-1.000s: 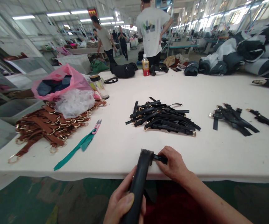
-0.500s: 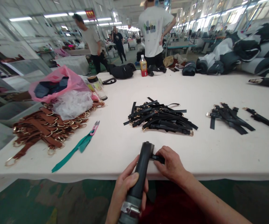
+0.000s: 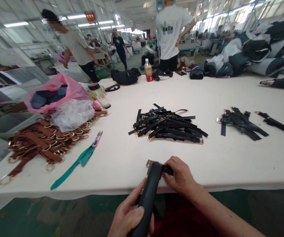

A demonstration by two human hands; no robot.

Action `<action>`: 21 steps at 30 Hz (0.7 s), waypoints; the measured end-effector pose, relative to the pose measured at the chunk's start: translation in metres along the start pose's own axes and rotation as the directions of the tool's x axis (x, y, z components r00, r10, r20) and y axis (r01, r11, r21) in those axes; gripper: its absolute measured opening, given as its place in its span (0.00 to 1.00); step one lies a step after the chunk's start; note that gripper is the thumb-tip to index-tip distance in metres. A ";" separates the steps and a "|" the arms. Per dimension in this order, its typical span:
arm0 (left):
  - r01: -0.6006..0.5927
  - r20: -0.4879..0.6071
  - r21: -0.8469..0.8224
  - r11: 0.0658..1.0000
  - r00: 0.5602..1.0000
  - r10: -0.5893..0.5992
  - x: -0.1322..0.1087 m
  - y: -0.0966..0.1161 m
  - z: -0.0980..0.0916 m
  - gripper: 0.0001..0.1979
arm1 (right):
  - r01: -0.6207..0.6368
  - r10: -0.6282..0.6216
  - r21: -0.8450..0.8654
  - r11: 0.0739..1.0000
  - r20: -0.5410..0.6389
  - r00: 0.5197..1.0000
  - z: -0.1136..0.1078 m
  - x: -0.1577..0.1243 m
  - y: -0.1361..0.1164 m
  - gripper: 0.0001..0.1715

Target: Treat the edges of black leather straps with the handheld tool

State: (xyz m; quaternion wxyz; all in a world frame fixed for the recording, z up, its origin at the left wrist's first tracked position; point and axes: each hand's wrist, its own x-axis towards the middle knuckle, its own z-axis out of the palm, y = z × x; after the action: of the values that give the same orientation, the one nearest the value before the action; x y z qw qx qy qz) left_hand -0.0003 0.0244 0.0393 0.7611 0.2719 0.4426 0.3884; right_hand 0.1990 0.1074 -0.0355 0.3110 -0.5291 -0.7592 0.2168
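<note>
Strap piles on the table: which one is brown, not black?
The brown strap pile at the far left, beside the pink bag. Its straps have gold rings. The middle pile and right pile are both black.

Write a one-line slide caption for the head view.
Left hand grips a black tube; right hand pinches a black strap at its tip.

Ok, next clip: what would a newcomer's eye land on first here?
Probably the two hands at the table's near edge: the left hand grips a black tube-like tool, while the right hand presses a small black strap to its tip. Just beyond lies a heap of black straps mid-table, with a pile of brown straps and a pink bag at far left.
</note>
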 end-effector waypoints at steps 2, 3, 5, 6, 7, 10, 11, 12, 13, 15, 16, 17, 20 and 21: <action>0.008 -0.002 -0.008 1.000 1.000 -0.008 0.002 0.003 0.002 0.45 | -0.010 0.010 -0.007 1.000 -0.010 1.000 0.001 0.000 0.001 0.04; 0.012 -0.007 -0.014 1.000 1.000 -0.012 0.002 0.005 0.004 0.44 | -0.011 0.011 -0.009 1.000 -0.015 1.000 0.002 -0.001 0.001 0.04; 0.013 -0.024 -0.019 1.000 1.000 -0.013 0.001 0.006 0.006 0.45 | -0.002 0.002 -0.013 1.000 -0.025 1.000 0.002 -0.001 0.000 0.04; 0.007 -0.036 -0.017 1.000 0.999 -0.008 0.000 0.006 0.008 0.46 | 0.006 -0.007 -0.017 1.000 -0.029 1.000 0.001 -0.002 -0.001 0.04; 0.001 -0.044 -0.012 1.000 0.999 -0.001 -0.001 0.005 0.009 0.47 | 0.016 -0.017 -0.021 1.000 -0.031 0.999 0.001 -0.002 -0.002 0.04; -0.033 -0.066 0.033 0.999 0.997 0.035 -0.003 -0.001 0.011 0.48 | 0.039 -0.039 -0.032 0.999 -0.026 0.999 -0.001 -0.003 -0.005 0.04; -0.043 -0.071 0.054 0.998 0.996 0.046 -0.002 -0.002 0.012 0.47 | 0.042 -0.042 -0.033 0.999 -0.022 0.999 -0.001 -0.003 -0.006 0.04; -0.046 -0.071 0.075 0.996 0.996 0.051 -0.002 -0.003 0.013 0.46 | 0.042 -0.043 -0.033 0.999 -0.019 0.999 -0.001 -0.003 -0.007 0.05; -0.044 -0.067 0.091 0.995 0.996 0.050 0.000 -0.003 0.014 0.45 | 0.040 -0.041 -0.034 0.999 -0.017 0.999 -0.002 -0.003 -0.008 0.05; -0.038 -0.055 0.106 0.994 0.998 0.043 0.006 -0.001 0.016 0.43 | 0.034 -0.035 -0.045 0.998 -0.016 0.999 -0.002 -0.002 -0.008 0.05; -0.035 -0.050 0.107 0.994 0.998 0.040 0.011 0.001 0.017 0.43 | 0.029 -0.029 -0.054 0.998 -0.016 0.999 -0.002 -0.002 -0.008 0.04; -0.032 -0.049 0.105 0.994 0.998 0.037 0.015 0.003 0.018 0.43 | 0.024 -0.025 -0.062 0.998 -0.013 1.000 -0.002 -0.001 -0.008 0.04; -0.019 -0.048 0.104 0.994 0.999 0.024 0.025 0.010 0.020 0.43 | 0.013 -0.013 -0.076 0.997 0.003 1.000 -0.001 -0.001 -0.007 0.05; -0.010 -0.045 0.104 0.995 0.999 0.014 0.026 0.012 0.020 0.43 | 0.010 -0.009 -0.076 0.997 0.008 1.000 -0.001 -0.001 -0.007 0.05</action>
State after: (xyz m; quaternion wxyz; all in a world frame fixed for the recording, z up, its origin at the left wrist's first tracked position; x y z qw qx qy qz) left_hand 0.0214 0.0516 0.0457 0.7334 0.3048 0.4778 0.3755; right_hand 0.1952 0.1039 -0.0303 0.2888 -0.5361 -0.7706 0.1881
